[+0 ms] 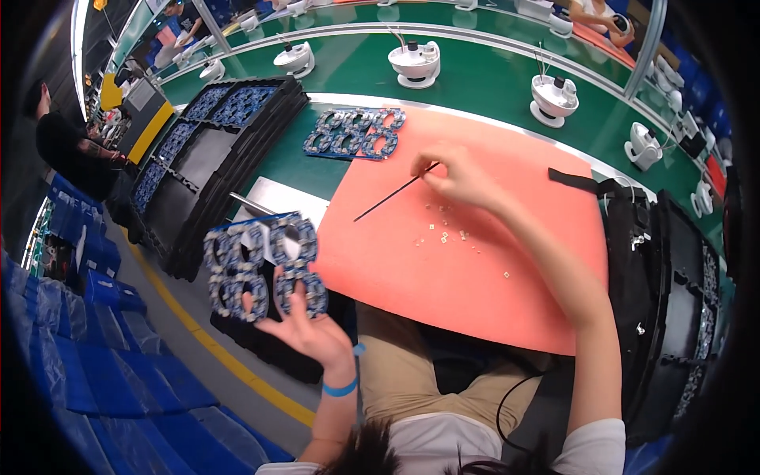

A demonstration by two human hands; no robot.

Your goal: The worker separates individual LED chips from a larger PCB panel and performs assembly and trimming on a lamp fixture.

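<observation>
My left hand (313, 336) grips a panel of blue circuit boards (245, 267), joined rings with round holes, tilted up off the left edge of the orange mat (443, 301). Over the mat, my right hand (459, 180) pinches one end of a thin dark strip (388, 199), which slants down to the left. Tiny pale square pieces (445, 236) lie scattered below that hand. Another panel of ring-shaped boards (345, 133) rests at the mat's far left corner, partly on the green tabletop.
Stacked black trays (202, 154) with boards stand at left, and more black trays (682, 305) at right beside a black bag (629, 253). White rounded devices (414, 63) line the green conveyor behind. A person in black (75, 150) stands far left, near blue bins (103, 348).
</observation>
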